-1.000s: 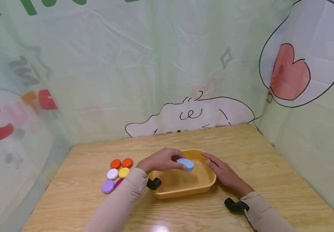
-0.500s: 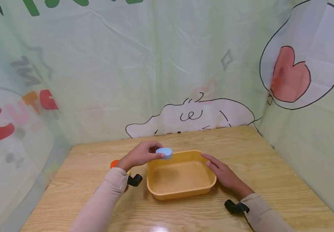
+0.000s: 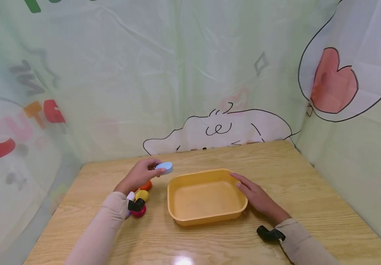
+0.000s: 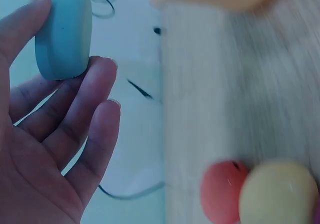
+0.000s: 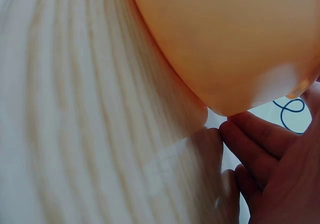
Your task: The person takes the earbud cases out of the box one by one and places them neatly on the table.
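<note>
My left hand (image 3: 140, 175) pinches a light-blue round disc (image 3: 165, 168) between thumb and fingers, up above the table just left of the yellow tray's back corner. In the left wrist view the thick blue disc (image 4: 64, 36) sits on edge between thumb and fingertips, while the other fingers are loosely bent. My right hand (image 3: 258, 198) rests against the right end of the yellow tray (image 3: 207, 221), its fingers fairly straight. In the right wrist view the fingertips meet the outside of the tray wall (image 5: 225, 43).
Left of the tray, partly under my left wrist, lie a yellow disc (image 3: 142, 195), an orange disc (image 3: 146, 185), a magenta disc (image 3: 138, 211) and a white disc (image 3: 131, 196). A printed curtain (image 3: 127, 81) stands behind the wooden table (image 3: 276, 158).
My left hand has carried the blue disc leftward, from over the tray to beyond its left back corner. My right hand and the tray stay in place.
</note>
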Motion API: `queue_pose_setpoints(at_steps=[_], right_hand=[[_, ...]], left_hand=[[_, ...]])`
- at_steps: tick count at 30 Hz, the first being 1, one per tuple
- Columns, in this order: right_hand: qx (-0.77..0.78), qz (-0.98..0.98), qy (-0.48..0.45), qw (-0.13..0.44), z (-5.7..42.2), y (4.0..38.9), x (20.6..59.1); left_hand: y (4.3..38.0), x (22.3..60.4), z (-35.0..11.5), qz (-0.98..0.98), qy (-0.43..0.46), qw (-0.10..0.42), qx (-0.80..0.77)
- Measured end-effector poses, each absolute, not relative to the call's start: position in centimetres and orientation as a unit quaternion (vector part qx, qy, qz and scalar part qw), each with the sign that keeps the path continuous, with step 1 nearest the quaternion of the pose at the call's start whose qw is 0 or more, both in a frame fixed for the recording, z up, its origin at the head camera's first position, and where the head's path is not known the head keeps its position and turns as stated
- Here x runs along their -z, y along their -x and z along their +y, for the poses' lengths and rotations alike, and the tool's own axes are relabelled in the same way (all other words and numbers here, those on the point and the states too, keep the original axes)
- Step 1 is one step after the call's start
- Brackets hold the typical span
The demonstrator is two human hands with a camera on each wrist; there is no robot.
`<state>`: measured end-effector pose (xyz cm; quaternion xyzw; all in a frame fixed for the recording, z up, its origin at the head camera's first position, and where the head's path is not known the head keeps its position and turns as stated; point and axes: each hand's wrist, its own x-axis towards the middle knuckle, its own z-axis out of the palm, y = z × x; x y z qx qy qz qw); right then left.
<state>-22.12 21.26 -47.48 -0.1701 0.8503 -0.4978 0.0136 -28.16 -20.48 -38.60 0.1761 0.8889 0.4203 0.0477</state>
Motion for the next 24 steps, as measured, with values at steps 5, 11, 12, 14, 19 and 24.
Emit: queue_pose_setpoints(at_steps=[5,11,12,14,19,24], right_hand=[[0.495,0.851,0.174,0.011,21.2,22.1,47.6],[0.497,0.850,0.173,0.010,21.2,22.2,47.6],[0.497,0.850,0.173,0.010,21.3,22.2,47.6],[0.497,0.851,0.172,0.011,21.2,22.3,47.6],[0.495,0.851,0.172,0.009,21.3,22.2,47.6],[0.501,0.848,0.171,0.009,21.3,22.1,47.5]], left_hand=[[28.6,39.4,-22.8,0.894,-0.148,0.057,-0.420],[29.5,39.5,-25.2,0.919,-0.118,0.051,-0.373],[29.5,39.5,-25.4,0.923,-0.113,0.051,-0.365],[29.6,39.4,-25.8,0.931,-0.097,0.054,-0.347],[29.9,40.0,-26.6,0.942,-0.076,0.062,-0.323],[30.5,41.0,-27.6,0.943,-0.052,0.069,-0.322]])
